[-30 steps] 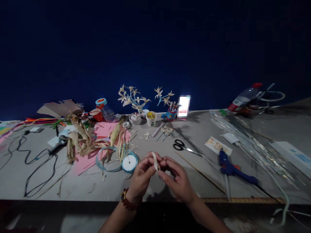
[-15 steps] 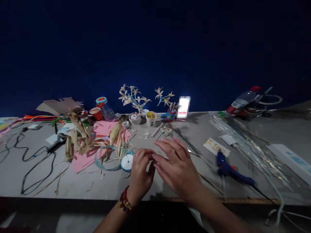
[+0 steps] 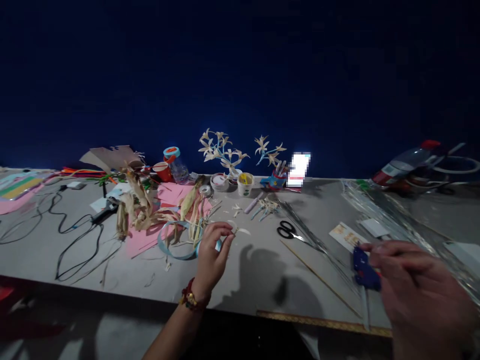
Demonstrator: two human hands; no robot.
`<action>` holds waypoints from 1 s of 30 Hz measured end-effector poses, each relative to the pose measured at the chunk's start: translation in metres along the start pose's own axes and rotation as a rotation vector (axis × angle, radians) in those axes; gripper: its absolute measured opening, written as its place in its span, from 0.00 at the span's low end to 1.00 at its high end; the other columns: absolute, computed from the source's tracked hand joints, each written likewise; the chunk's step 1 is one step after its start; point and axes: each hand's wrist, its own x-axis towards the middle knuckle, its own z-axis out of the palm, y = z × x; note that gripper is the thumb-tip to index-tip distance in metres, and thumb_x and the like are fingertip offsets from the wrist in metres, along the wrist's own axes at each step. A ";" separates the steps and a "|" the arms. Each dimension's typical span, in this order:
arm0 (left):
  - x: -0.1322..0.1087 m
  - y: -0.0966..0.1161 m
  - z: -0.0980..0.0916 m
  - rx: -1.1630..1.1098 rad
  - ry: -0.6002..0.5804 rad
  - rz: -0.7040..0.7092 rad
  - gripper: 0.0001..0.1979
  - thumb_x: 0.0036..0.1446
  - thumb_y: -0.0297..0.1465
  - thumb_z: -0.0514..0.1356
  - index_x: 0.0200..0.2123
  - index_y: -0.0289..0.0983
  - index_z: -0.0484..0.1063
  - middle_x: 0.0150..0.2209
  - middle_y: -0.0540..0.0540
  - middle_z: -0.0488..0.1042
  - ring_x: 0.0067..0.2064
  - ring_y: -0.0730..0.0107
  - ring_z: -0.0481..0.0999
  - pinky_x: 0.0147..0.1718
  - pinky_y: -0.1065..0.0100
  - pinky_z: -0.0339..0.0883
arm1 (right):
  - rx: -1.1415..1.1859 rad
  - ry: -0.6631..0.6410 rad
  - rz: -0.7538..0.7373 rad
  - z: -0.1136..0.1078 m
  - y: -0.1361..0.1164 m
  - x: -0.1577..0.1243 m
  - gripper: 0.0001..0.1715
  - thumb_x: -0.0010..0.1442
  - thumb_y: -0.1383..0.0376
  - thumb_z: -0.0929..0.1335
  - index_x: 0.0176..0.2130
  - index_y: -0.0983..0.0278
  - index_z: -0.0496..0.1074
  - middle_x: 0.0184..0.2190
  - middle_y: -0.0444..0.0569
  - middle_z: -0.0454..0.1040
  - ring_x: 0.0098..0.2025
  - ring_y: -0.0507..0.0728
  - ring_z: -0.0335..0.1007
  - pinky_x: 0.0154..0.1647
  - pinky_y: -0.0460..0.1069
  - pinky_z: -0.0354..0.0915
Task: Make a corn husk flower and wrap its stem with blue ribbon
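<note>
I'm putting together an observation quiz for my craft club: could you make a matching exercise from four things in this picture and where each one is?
Things
1. Scissors
2. Glue gun
3. Bracelet
4. Pink paper

Places
A. On the wrist of the left hand
B. Partly under the dried husks
C. Partly hidden behind the right hand
D. Lying on the table between the two hands

Right pairs: 1-D, 2-C, 3-A, 4-B
</note>
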 end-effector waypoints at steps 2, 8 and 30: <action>0.000 -0.001 0.000 -0.147 -0.016 -0.088 0.05 0.63 0.30 0.60 0.33 0.38 0.73 0.42 0.43 0.75 0.47 0.61 0.73 0.50 0.61 0.62 | -0.252 0.156 0.066 -0.014 0.023 -0.004 0.10 0.64 0.63 0.69 0.30 0.55 0.67 0.32 0.47 0.67 0.39 0.63 0.69 0.47 0.62 0.68; -0.003 0.005 0.013 -0.796 -0.138 -0.403 0.07 0.58 0.33 0.66 0.31 0.37 0.76 0.43 0.42 0.75 0.49 0.62 0.72 0.53 0.61 0.62 | -0.642 -0.368 0.100 0.017 0.042 -0.036 0.19 0.67 0.51 0.62 0.41 0.60 0.76 0.42 0.54 0.77 0.36 0.60 0.75 0.38 0.56 0.71; -0.015 0.020 0.030 -1.033 -0.204 -0.504 0.07 0.52 0.32 0.71 0.30 0.36 0.78 0.40 0.43 0.74 0.44 0.64 0.73 0.48 0.66 0.66 | 0.182 -0.453 0.188 0.135 -0.013 -0.061 0.08 0.64 0.69 0.68 0.32 0.61 0.70 0.31 0.44 0.72 0.37 0.54 0.70 0.41 0.47 0.65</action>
